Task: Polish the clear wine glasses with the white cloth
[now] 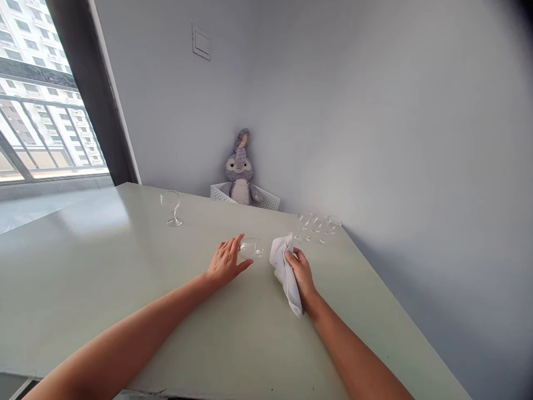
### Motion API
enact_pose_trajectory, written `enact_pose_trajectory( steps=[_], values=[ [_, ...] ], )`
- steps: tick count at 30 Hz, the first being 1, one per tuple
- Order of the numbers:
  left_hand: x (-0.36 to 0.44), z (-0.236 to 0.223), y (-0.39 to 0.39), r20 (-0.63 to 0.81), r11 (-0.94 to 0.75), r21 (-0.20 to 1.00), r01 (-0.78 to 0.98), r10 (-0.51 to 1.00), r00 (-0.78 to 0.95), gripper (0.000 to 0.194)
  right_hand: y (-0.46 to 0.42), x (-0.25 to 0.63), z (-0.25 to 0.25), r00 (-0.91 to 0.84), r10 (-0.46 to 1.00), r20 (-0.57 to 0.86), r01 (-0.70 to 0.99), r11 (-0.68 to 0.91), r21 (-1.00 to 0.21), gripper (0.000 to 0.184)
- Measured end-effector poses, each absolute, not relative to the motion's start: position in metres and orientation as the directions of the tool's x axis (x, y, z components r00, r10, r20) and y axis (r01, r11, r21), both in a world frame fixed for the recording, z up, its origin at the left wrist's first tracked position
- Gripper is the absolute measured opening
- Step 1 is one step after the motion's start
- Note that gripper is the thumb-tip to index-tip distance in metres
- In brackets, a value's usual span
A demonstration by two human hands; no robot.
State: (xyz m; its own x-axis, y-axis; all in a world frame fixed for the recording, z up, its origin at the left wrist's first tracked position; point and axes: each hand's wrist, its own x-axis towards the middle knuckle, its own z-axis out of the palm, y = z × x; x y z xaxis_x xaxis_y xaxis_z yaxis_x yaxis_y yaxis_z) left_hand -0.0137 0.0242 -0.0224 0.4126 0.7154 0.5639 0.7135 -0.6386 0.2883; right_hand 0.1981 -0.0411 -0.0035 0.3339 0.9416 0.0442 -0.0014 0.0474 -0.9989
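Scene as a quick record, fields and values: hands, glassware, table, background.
left hand: at a glass tipped sideways; grip partly hidden
right hand: holding a white cloth
cloth to glass: apart, cloth on the right
single glass: upright, left of the hands
three glasses: upright, grouped near the right edge
table: pale, glossy top
background: plush toy in a white basket

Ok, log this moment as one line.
left hand: around sideways glass | right hand: gripping white cloth | standing: left glass, three right glasses
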Motion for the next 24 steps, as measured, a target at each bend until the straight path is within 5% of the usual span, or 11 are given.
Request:
enact_pose_trajectory(
  steps=[6,12,19,24],
  values=[
    [-0.007,-0.029,0.02,0.55,-0.641,0.245,0.727,0.709,0.441,0.061,-0.063,0.165,0.008,0.127,0.974,0.185,0.101,0.173,-0.98,0.029],
    [-0.004,-0.031,0.016,0.526,-0.661,0.203,0.722,0.696,0.489,0.059,-0.075,0.151,0.007,-0.197,0.972,0.132,0.039,0.142,-0.989,0.032],
    [-0.002,-0.03,0.014,0.541,-0.747,0.087,0.659,0.591,0.599,0.061,-0.065,0.15,-0.018,0.0,0.998,0.056,0.018,0.056,-0.998,0.033],
    [-0.002,-0.028,0.014,0.528,-0.732,0.079,0.676,0.606,0.595,0.059,-0.058,0.153,-0.027,-0.034,0.999,0.038,-0.132,0.033,-0.991,0.036]
  ],
)
